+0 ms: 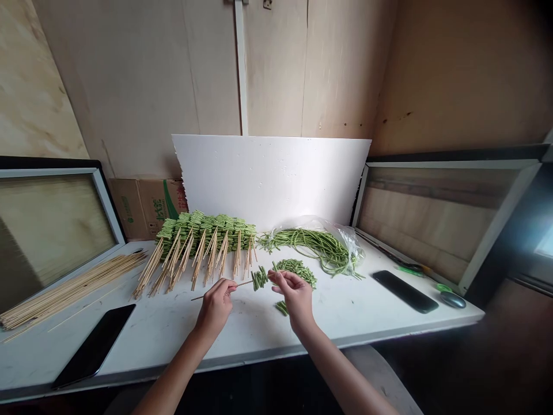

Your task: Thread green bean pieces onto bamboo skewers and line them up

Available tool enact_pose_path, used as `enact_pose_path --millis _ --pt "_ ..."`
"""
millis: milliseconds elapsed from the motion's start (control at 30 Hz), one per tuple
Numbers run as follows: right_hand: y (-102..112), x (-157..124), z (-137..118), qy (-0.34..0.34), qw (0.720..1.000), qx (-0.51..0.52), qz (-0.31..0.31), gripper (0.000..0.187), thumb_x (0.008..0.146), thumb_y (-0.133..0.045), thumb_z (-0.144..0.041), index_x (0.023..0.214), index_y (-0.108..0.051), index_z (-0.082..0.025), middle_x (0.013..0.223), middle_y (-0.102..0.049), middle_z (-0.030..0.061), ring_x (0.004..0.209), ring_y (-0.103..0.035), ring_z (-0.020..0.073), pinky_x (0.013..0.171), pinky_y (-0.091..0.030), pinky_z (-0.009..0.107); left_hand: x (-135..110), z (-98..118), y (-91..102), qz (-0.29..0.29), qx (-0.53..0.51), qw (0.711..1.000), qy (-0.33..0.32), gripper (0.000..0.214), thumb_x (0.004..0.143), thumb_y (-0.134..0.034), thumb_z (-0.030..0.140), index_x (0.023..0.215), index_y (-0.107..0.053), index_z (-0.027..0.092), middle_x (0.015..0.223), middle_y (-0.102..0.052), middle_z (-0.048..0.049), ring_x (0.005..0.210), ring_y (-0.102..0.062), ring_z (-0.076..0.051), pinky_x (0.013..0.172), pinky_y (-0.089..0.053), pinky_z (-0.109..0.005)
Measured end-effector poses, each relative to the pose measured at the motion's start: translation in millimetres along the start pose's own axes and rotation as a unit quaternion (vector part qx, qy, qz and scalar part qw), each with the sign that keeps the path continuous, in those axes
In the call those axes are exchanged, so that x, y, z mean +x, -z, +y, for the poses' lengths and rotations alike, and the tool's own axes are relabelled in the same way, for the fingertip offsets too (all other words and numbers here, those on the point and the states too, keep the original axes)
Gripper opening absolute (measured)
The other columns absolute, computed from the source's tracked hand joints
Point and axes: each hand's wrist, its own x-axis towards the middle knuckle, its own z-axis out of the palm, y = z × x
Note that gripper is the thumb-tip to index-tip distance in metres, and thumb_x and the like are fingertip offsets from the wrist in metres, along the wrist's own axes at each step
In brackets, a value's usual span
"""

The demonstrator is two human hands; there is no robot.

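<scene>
My left hand (216, 304) is closed on a thin bamboo skewer (242, 283) that carries several short green bean pieces (259, 278) near its right end. My right hand (294, 291) pinches the skewer's tip just right of those pieces, fingers pressed together. Both hands hover over the white table (181, 328). A small heap of cut bean pieces (297, 268) lies just behind my right hand, and a few loose pieces (281, 308) lie below it.
Finished bean skewers (203, 239) are stacked at the back. Long uncut beans (315, 245) lie on a plastic bag to the right. Bare skewers (69, 288) lie at the left, with a phone (95, 346) near the front edge. A black remote (405, 291) rests at the right.
</scene>
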Motion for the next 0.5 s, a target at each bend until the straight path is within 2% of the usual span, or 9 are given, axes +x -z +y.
enact_pose_path --millis 100,300,400,500 --pt "-2 -1 3 0.005 1.000 -0.001 0.003 0.038 0.077 -0.084 -0.055 0.090 -0.080 -0.019 0.105 -0.081 0.0123 0.107 -0.075 0.0324 0.085 -0.062 0.040 1 4 0.8 -0.003 0.007 1.000 -0.004 0.036 0.083 -0.039 -0.004 0.093 -0.065 0.020 0.084 -0.070 -0.0032 0.081 -0.075 -0.018 0.073 -0.059 -0.026" --pt "-4 -1 11 -0.003 1.000 -0.003 -0.006 0.039 0.074 -0.086 -0.056 0.085 -0.079 -0.019 0.091 -0.079 0.0074 0.088 -0.075 0.0265 0.086 -0.062 0.040 2 15 -1.0 -0.014 -0.012 1.000 0.000 0.037 0.083 -0.040 -0.004 0.093 -0.065 0.021 0.085 -0.070 -0.0038 0.082 -0.074 -0.018 0.075 -0.059 -0.026" --pt "-3 0 10 -0.001 1.000 0.000 -0.003 0.039 0.074 -0.085 -0.056 0.086 -0.079 -0.019 0.095 -0.079 0.0073 0.090 -0.075 0.0265 0.086 -0.062 0.040 3 19 -1.6 -0.012 -0.015 1.000 0.008 0.036 0.083 -0.042 -0.004 0.093 -0.066 0.021 0.085 -0.071 -0.0040 0.082 -0.074 -0.019 0.075 -0.059 -0.026" --pt "0 6 2 0.002 0.999 -0.020 -0.025 0.041 0.074 -0.085 -0.057 0.091 -0.081 -0.020 0.099 -0.080 0.0089 0.094 -0.076 0.0283 0.082 -0.063 0.040 4 18 -0.8 -0.005 -0.013 1.000 0.022 0.034 0.085 -0.044 -0.002 0.094 -0.067 0.021 0.086 -0.073 -0.0041 0.080 -0.073 -0.019 0.074 -0.058 -0.027"
